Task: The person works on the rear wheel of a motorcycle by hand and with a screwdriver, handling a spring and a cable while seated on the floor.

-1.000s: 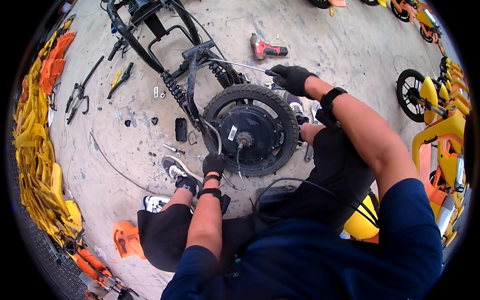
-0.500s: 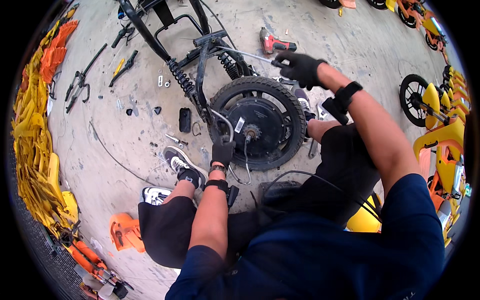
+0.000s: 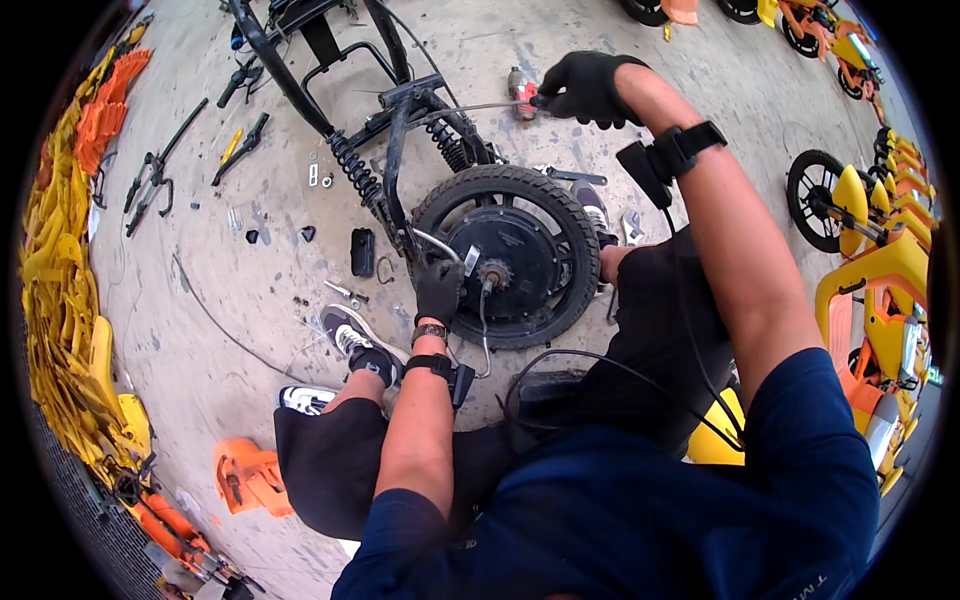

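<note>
Two gloved hands are on the job, and the right hand (image 3: pixel 588 88) has travelled: a second ago it sat low by the top edge of the wheel (image 3: pixel 507 255), and now it is stretched well out to the far side, beyond the black frame (image 3: pixel 395 110). It is closed round the end of a long thin metal rod (image 3: pixel 470 107), which runs from the fist leftward across the frame's rear arms. The red and black power drill (image 3: pixel 520 88) lies on the floor just beside that fist; whether the glove touches it, I cannot tell. My read: the rod is being worked along or out of the frame, so the wheel end is the part being dealt with right now.

The left hand (image 3: pixel 438 290) has hardly moved. It stays curled at the hub, fingers closed on the left side of the wheel, just by the small sprocket (image 3: pixel 494 274), next to the curved grey cable (image 3: pixel 440 243). Exactly what it pinches is hidden under the glove.

The wheel lies flat on the concrete floor (image 3: pixel 230 300), between the person's knees and the frame, with the coil-spring shock (image 3: pixel 352 172) running up and left from it. Loose bolts, pliers (image 3: pixel 145 185) and a small black block (image 3: pixel 362 252) are scattered to the left; yellow plastic panels (image 3: pixel 55 300) are stacked along the far left edge.
</note>
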The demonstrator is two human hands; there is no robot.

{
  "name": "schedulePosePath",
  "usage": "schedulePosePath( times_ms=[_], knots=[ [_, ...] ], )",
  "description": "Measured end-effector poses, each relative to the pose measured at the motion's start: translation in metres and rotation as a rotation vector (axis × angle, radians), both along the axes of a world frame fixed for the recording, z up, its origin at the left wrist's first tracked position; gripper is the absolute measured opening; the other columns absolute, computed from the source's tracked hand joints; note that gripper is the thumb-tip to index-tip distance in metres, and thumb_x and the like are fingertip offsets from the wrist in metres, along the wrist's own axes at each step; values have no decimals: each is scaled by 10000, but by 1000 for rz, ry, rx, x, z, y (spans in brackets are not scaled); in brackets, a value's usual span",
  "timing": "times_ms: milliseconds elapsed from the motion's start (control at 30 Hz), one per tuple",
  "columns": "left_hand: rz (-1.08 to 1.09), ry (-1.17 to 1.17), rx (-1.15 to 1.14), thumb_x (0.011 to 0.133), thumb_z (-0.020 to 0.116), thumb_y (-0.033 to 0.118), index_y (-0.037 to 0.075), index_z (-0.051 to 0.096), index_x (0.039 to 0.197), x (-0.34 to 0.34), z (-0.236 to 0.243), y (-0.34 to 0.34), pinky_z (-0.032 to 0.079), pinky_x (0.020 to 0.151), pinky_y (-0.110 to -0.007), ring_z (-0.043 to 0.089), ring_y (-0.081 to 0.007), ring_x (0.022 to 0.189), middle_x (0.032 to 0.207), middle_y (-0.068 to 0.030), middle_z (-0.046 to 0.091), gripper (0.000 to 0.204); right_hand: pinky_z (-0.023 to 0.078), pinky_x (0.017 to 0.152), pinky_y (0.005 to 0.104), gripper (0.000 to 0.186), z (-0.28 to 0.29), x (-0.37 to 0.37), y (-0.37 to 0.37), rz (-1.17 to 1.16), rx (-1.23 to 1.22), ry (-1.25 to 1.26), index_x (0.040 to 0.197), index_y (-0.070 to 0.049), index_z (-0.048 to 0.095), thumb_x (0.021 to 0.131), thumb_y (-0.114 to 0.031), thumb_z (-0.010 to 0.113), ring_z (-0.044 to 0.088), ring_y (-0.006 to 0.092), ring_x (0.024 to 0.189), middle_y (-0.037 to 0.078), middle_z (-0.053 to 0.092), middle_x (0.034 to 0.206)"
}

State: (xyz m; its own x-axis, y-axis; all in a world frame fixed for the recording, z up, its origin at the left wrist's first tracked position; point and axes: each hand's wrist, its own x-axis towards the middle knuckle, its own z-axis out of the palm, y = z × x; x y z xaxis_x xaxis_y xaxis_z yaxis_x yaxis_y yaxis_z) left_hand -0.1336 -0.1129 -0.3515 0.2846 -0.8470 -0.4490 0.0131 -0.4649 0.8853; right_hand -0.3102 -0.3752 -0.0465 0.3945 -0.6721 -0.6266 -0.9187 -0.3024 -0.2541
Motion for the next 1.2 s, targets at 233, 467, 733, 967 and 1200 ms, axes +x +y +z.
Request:
schedulePosePath(
  times_ms=[233,467,733,967,1200],
  knots=[
    [132,247,22,878,581,249,-6,599,851,-9,15,-24,498,454,-272,602,-165,533,667,-77,603,257,502,521,363,282,-6,26,-11,208,-194,108,1028,-150,676,770,-236,600,623,221,577,94,666,748],
    [215,62,128,905,541,267,48,624,859,-3,12,-25,473,429,-333,611,-193,512,676,-89,620,240,502,733,414,314,-49,-6,5,200,-264,-107,976,-76,664,867,-329,513,658,302,787,150,678,849],
    [-144,-824,188,893,466,342,11,641,913,7,-2,-15,471,751,-502,604,-419,869,935,-231,634,375,467,854,406,361,-129,-57,42,21,-247,-299,1211,-204,533,858,-280,547,605,344,971,167,639,1032],
    [-266,-862,351,883,441,421,10,642,982,8,38,-15,452,809,-515,576,-443,952,993,-254,618,468,463,867,416,417,-146,-52,56,-25,-184,-349,1263,-203,495,857,-277,551,593,359,1017,172,637,1053],
    [-329,-842,396,866,458,433,26,649,997,3,39,-26,462,826,-503,595,-420,963,1009,-249,627,468,458,874,413,472,-149,-40,63,18,-84,-421,1320,-173,453,869,-280,538,598,345,1017,187,626,1088]
  ],
)
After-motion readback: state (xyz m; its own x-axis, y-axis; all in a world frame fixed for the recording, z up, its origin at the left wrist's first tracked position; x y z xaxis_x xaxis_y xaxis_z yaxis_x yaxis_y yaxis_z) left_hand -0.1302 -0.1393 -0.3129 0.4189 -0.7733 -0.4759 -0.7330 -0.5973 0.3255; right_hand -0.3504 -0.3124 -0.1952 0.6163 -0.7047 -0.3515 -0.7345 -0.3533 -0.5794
